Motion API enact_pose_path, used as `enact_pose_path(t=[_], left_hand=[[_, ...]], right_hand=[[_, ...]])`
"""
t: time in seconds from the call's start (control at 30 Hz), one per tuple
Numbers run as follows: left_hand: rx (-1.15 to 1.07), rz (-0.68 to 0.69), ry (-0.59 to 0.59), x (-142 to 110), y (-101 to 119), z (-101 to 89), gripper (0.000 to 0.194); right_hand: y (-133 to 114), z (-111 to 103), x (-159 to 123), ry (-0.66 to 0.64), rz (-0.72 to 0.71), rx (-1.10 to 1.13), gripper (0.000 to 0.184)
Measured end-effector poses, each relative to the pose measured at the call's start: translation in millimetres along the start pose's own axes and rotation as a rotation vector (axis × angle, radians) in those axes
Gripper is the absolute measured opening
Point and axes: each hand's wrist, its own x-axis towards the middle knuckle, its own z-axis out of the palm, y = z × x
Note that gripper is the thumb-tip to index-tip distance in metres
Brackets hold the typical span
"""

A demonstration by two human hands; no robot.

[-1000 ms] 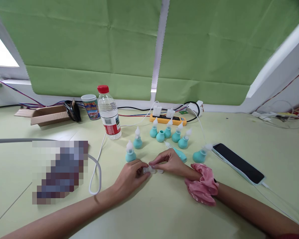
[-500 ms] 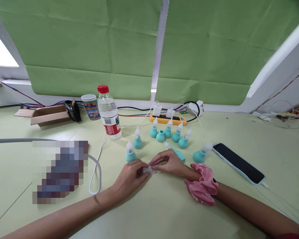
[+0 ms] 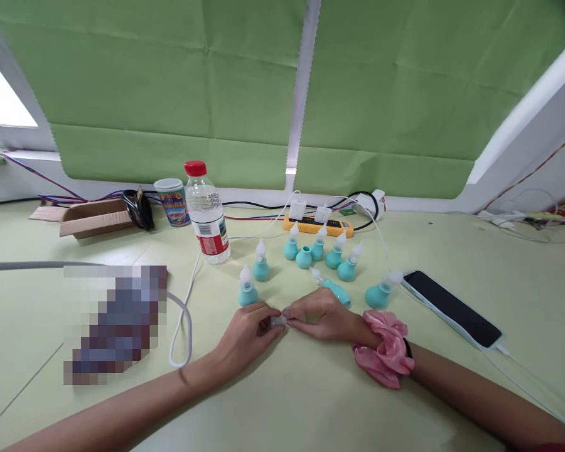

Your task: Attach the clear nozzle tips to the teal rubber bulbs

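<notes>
Low over the table, my left hand [image 3: 252, 329] and my right hand [image 3: 322, 315] meet fingertip to fingertip. Both pinch a small clear plastic nozzle piece [image 3: 277, 321], partly hidden by the fingers. Just beyond them lies a teal squeeze bulb [image 3: 336, 292] on its side with a clear tip. An upright teal bulb with a clear nozzle [image 3: 247, 294] stands behind my left hand. Several more stand farther back, among them one bulb without a nozzle [image 3: 304, 257]. Another tipped bulb [image 3: 377, 296] leans right of my right hand.
A water bottle [image 3: 208, 220], a printed cup [image 3: 172, 204] and an open cardboard box [image 3: 94, 218] stand at the back left. An orange power strip [image 3: 343, 228] lies behind the bulbs. A phone [image 3: 452, 307] on a cable lies right. A pixelated object [image 3: 120, 323] is at left.
My right hand has rotated and its fingers have come lower around the clear piece. The lying bulb behind it shows more. My left hand stays nearly still.
</notes>
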Motion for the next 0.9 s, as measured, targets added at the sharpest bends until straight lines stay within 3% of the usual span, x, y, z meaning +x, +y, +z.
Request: enact_pose_path(t=[0.27,0.57,0.73,0.9], left_hand=[[0.022,0.056,0.004,0,-3,2.6,0.016],[0.027,0.093,0.021,-1,-4,3.7,0.017],[0.030,0.093,0.013,-2,-3,3.3,0.019],[0.048,0.105,0.011,-2,-2,3.1,0.020]], right_hand=[[-1,7,-3,0.068,-0.054,-0.112,0.013],[-1,13,-5,0.172,0.148,-0.032,0.014],[0,15,-8,0.171,-0.024,-0.144,0.014],[0,16,-7,0.110,-0.101,-0.243,0.012]])
